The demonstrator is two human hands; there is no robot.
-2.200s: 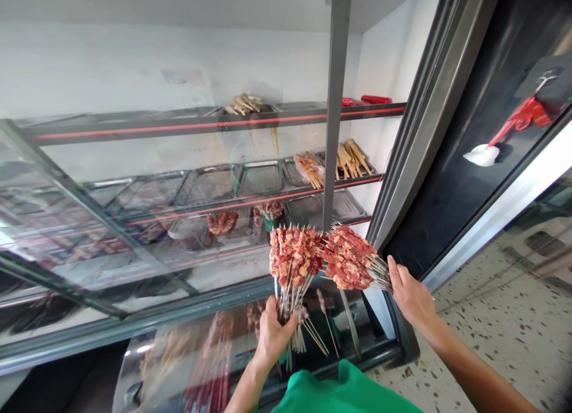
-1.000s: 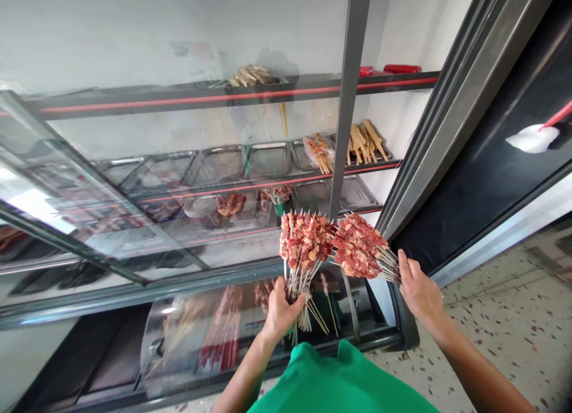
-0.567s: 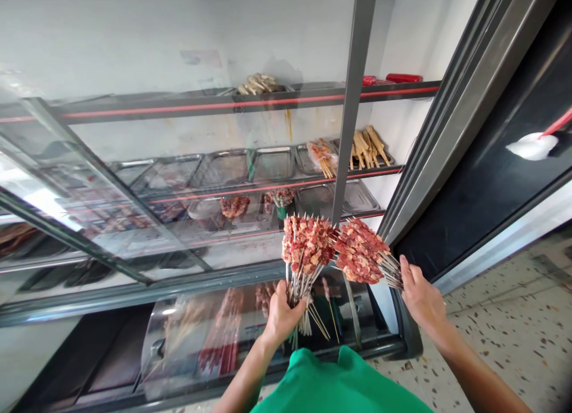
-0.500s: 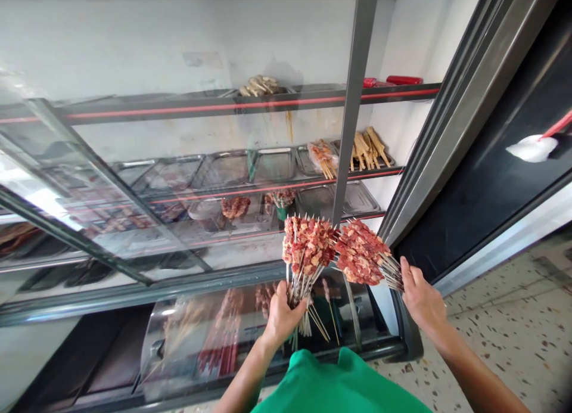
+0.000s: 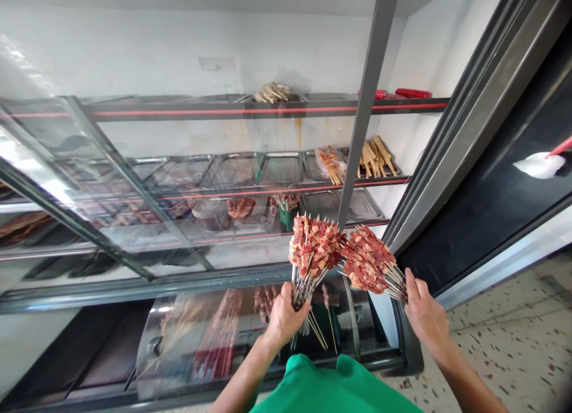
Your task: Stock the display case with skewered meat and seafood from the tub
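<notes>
My left hand (image 5: 288,317) is closed round the metal sticks of a bunch of raw meat skewers (image 5: 315,246), held upright with the tips pointing up. A second bunch of raw meat skewers (image 5: 367,259) is gripped at its stick ends by my right hand (image 5: 425,311); it lies slanted, its tips pointing left. The two bunches meet or overlap where their meat comes together; I cannot tell whether they touch. Both are in front of a glass-fronted display case, above its lower curved cover (image 5: 179,341). My fingertips are partly hidden behind the sticks.
Behind the glass, shelves hold metal trays (image 5: 280,167), yellowish sticks (image 5: 375,157), a bagged bunch of skewers (image 5: 330,164) and a heap of meat (image 5: 241,207). A slanted grey frame post (image 5: 369,97) stands just beyond the skewers. To the right is a dark panel (image 5: 496,180) above the speckled floor (image 5: 513,329).
The view has shifted slightly, so the case sits a little lower and further right. Both hands keep hold of their skewer bunches, with almost the same pose.
</notes>
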